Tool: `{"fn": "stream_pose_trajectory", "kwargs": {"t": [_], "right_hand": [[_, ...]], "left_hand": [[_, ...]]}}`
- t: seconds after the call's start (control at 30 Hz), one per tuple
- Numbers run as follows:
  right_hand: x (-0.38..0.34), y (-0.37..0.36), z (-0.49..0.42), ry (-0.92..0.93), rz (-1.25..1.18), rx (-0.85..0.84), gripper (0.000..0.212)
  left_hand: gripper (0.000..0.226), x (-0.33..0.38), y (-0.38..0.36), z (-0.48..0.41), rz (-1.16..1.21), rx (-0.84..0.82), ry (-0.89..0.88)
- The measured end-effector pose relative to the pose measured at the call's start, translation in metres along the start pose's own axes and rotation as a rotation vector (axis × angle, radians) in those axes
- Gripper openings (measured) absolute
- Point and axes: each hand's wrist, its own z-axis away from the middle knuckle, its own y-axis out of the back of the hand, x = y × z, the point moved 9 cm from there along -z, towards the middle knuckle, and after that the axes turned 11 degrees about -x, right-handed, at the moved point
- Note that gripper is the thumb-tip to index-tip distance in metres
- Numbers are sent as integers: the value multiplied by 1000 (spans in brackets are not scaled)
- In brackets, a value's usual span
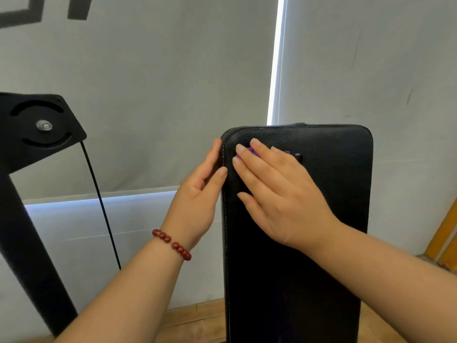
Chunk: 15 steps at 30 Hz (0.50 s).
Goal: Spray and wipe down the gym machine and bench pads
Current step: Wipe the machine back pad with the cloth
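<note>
- A black bench pad (321, 219) stands upright in the centre-right of the frame, mid-wipe. Only a sliver of purple cloth (251, 151) shows near its upper-left corner.
- The right hand (279, 194) lies flat with fingers extended, pressing the cloth to the pad's face.
- The left hand (197, 201), with a red bead bracelet (173, 243) on its wrist, clasps the pad's left edge between thumb and fingers to brace it.
- Firm, overlapping strokes down from this top corner would probably cover the face best, with the stitched edge seam included and the brace kept on.
- At the left of the frame, a black machine frame (29, 194) and its cable (99, 199) stand before grey blinds (148, 95).
</note>
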Motion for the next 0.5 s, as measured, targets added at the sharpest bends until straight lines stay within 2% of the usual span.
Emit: {"fn": "stream_pose_trajectory", "kwargs": {"t": [0.13,0.27,0.33,0.43,0.5], "right_hand": [[9,14,-4,-74,-215,-5,38],[28,10,-4,-338,-344,-18,49],[28,10,-6,-382,-356,-14,36],[28,25,-14,-351,-395,57,9],[34,42,-17,-347,-366,168,5]], "left_hand": [[47,-1,0,0,7,-2,-6],[47,-5,1,0,30,-13,0],[47,-5,1,1,27,-14,10],[47,-4,2,1,10,-17,24],[49,-4,2,2,-8,-24,29]]}}
